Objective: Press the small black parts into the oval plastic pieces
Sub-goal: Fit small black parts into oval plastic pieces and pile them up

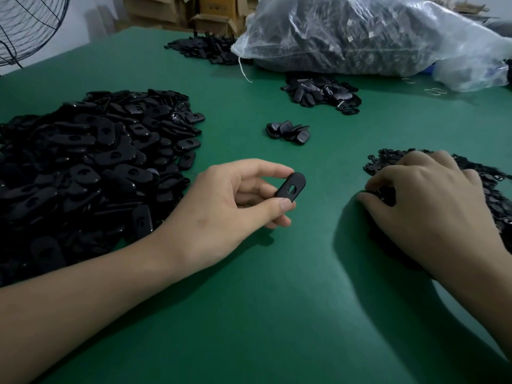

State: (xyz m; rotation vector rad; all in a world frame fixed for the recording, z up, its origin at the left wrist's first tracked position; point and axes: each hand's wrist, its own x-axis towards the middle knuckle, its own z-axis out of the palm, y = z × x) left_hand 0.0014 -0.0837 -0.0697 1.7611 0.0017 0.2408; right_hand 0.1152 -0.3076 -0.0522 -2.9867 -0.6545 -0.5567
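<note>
The left hand pinches one oval plastic piece between thumb and forefinger, just above the green table near its middle. The piece's long axis runs from 7 o'clock to 1 o'clock, and its slotted face is turned toward the camera.

At 3 o'clock the right hand rests palm down on the heap of small black parts, fingertips curled into it; whether they grip a part cannot be told.

A big pile of oval pieces fills 9 o'clock, close beside the left wrist. A small cluster lies at 12 o'clock, and further on is another pile.

A clear bag of dark parts sits at 1 o'clock. The print on the cardboard boxes is too blurred to read.

Bare green cloth lies between the hands and runs down toward the near edge.
</note>
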